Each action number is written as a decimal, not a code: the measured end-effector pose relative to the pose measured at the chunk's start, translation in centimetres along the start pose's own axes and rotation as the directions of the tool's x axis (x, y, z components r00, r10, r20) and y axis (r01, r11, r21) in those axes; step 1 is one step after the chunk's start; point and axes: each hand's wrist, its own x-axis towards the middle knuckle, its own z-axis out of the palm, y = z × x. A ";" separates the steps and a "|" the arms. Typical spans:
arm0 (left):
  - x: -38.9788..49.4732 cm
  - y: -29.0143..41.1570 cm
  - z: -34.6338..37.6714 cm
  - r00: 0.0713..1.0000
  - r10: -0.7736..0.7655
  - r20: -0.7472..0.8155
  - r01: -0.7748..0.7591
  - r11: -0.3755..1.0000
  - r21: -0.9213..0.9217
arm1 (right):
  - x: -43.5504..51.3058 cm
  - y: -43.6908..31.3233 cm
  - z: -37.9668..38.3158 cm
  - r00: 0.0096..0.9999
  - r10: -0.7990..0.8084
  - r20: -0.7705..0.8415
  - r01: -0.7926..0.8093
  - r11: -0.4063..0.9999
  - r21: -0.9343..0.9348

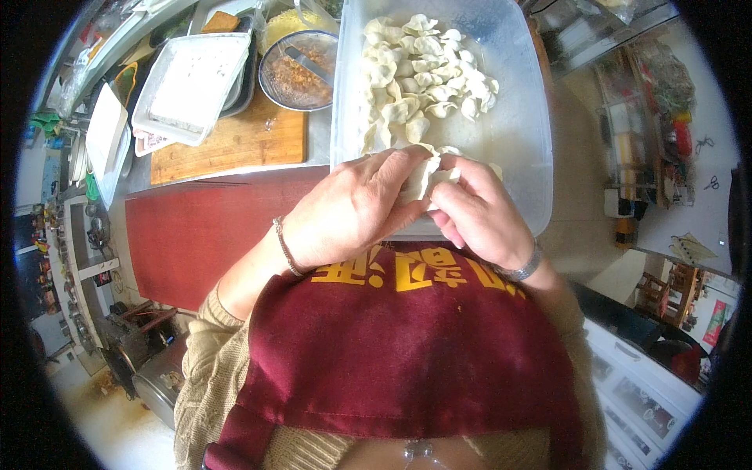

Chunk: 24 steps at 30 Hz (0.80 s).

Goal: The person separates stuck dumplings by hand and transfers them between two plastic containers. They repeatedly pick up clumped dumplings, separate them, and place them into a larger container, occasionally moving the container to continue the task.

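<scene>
Both hands meet over the near end of a translucent plastic tub [520, 141]. My left hand [358, 200] grips pale dough wrappers [418, 181] between thumb and fingers. From the other side, my right hand [484, 202] pinches the same dough, its fingers partly curled underneath. The fingers hide part of the dough, so I cannot tell how many layers there are. Beyond the hands, many folded dumplings [432, 76] lie heaped in the tub, mostly toward its left and far side. A blue-rimmed bowl [267, 94] to the left holds a brownish minced filling [299, 73], with a flat spatula [308, 64] resting in it.
A wooden cutting board [235, 147] lies left of the tub. White plastic containers [197, 76] overlap its far part, and another white container [106, 135] tilts farther left. A yellowish food in a clear bag [288, 26] sits behind the bowl. My maroon apron [411, 346] touches the tub's near side.
</scene>
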 end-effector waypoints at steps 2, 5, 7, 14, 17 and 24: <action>0.0 -0.1 0.2 1.000 0.019 -0.012 -0.020 0.999 -0.032 | 0.0 -0.2 -0.1 1.000 -0.001 0.018 0.001 1.000 -0.011; -0.3 0.0 0.5 0.999 -0.031 -0.009 0.030 0.995 -0.090 | -0.2 -0.1 -0.2 0.999 -0.011 0.036 0.010 1.000 0.020; -0.5 0.0 0.6 0.999 -0.039 -0.016 0.038 0.995 -0.091 | -0.5 0.2 -0.3 0.998 -0.022 0.061 0.018 0.998 0.066; -1.2 0.1 -0.9 0.956 -0.258 0.141 0.294 0.850 -0.437 | -0.7 1.0 -2.8 0.973 -0.007 0.230 -0.086 0.916 0.393; -0.8 0.3 -0.1 0.952 -0.264 0.156 0.293 0.630 -0.719 | -0.4 1.4 -3.2 0.949 -0.038 0.313 -0.135 0.847 0.514; -0.9 -0.8 0.8 0.950 -0.239 0.202 0.270 0.303 -0.914 | 0.1 1.7 -4.6 0.997 0.015 0.071 -0.046 0.890 0.454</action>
